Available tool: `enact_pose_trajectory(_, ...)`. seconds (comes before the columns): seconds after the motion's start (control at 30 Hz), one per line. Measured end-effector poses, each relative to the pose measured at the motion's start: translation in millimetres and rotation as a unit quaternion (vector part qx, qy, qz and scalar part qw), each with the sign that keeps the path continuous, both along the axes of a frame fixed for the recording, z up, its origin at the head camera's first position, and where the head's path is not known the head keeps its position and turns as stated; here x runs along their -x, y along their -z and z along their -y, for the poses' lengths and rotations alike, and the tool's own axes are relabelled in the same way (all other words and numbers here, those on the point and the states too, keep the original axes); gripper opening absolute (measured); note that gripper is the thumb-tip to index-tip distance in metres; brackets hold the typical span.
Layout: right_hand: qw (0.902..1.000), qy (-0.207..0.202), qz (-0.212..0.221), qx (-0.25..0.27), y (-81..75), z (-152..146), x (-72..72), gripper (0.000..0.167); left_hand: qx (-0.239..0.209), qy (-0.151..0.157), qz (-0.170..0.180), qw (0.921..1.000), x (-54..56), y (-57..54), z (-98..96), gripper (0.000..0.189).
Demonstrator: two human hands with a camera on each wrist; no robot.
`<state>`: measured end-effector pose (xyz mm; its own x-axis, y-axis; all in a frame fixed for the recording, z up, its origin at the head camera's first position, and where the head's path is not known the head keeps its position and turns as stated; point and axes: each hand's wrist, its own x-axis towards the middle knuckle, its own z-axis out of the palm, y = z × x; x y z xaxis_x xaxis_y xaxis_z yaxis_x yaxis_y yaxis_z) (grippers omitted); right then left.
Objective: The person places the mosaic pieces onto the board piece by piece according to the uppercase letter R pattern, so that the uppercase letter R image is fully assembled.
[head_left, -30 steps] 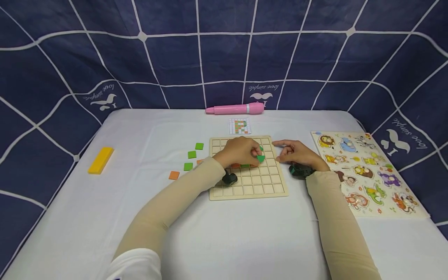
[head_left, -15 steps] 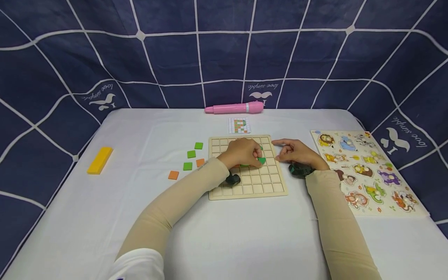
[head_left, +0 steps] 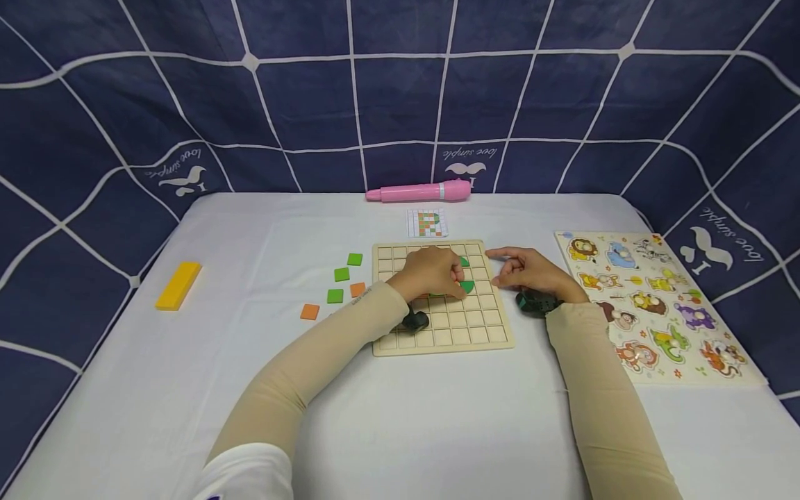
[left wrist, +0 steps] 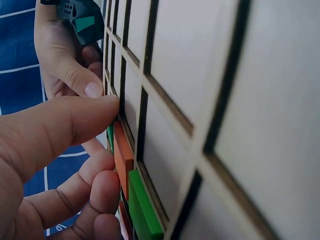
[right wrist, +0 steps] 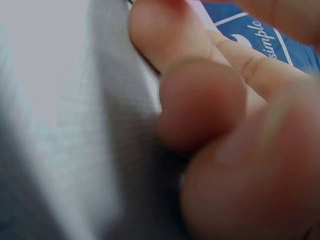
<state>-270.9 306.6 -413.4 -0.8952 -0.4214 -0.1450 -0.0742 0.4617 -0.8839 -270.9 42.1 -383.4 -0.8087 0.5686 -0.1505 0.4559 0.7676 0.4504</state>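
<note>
My left hand [head_left: 431, 271] is over the wooden grid board [head_left: 462, 337], thumb and fingertips at a green round-edged tile [head_left: 467, 286] lying in a cell. In the left wrist view a gap shows between thumb and fingers, beside an orange tile [left wrist: 123, 157] and a green square tile [left wrist: 145, 207]. Another green round-edged tile [head_left: 464, 261] sits farther up the board. At the board's right edge rests my right hand [head_left: 528, 269], index finger extended and thumb apart, the other fingers folded in. The left hand covers part of the laid tiles.
Loose green tiles [head_left: 342, 274] and orange tiles [head_left: 310, 312] lie left of the board. Behind it are a pattern card [head_left: 428, 223] and a pink pen-shaped object [head_left: 417, 192]. An animal puzzle board [head_left: 656, 312] lies at right, a yellow block [head_left: 178, 286] at far left.
My left hand has moved slightly right and down, bringing the green round-edged tile from between its fingers flat into a board cell. The right hand stays in place at the board's edge.
</note>
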Motion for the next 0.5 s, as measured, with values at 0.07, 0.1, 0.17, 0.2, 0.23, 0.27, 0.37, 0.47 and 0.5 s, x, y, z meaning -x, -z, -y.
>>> enact_pose_trajectory(0.07,1.0,0.0,0.0,0.0,0.1,0.1,0.0,0.066,-0.002,-0.002,0.006,1.0,0.3,0.1,0.7,0.019)
enact_pose_trajectory(0.1,1.0,-0.001,0.0,-0.001,0.1,0.2,-0.1,0.066,-0.003,-0.003,0.008,1.0,0.4,0.0,1.1,0.019)
enact_pose_trajectory(0.17,1.0,0.0,0.0,0.0,0.0,0.2,-0.3,0.066,-0.006,-0.006,0.011,0.9999,0.5,-0.2,1.7,0.019)
enact_pose_trajectory(0.2,1.0,0.0,0.001,0.0,0.0,0.3,-0.4,0.066,-0.007,-0.008,0.012,0.9999,0.5,-0.4,2.0,0.019)
enact_pose_trajectory(0.23,1.0,0.0,0.001,0.001,0.0,0.3,-0.4,0.066,-0.008,-0.009,0.013,0.9998,0.4,-0.7,2.1,0.018)
enact_pose_trajectory(0.27,1.0,0.001,0.001,0.001,0.0,0.3,-0.5,0.066,-0.009,-0.01,0.013,0.9998,0.2,-0.8,2.1,0.018)
enact_pose_trajectory(0.37,1.0,0.002,0.002,0.002,-0.2,0.2,-0.6,0.066,-0.008,-0.011,0.009,0.9999,-0.2,-1.3,1.9,0.017)
enact_pose_trajectory(0.47,1.0,0.002,0.004,0.003,-0.3,0.1,-0.7,0.066,-0.008,-0.013,0.005,0.9999,-0.4,-1.3,1.6,0.016)
enact_pose_trajectory(0.5,1.0,0.002,0.004,0.004,-0.3,0.1,-0.8,0.066,-0.008,-0.013,0.004,0.9999,-0.4,-1.2,1.7,0.016)
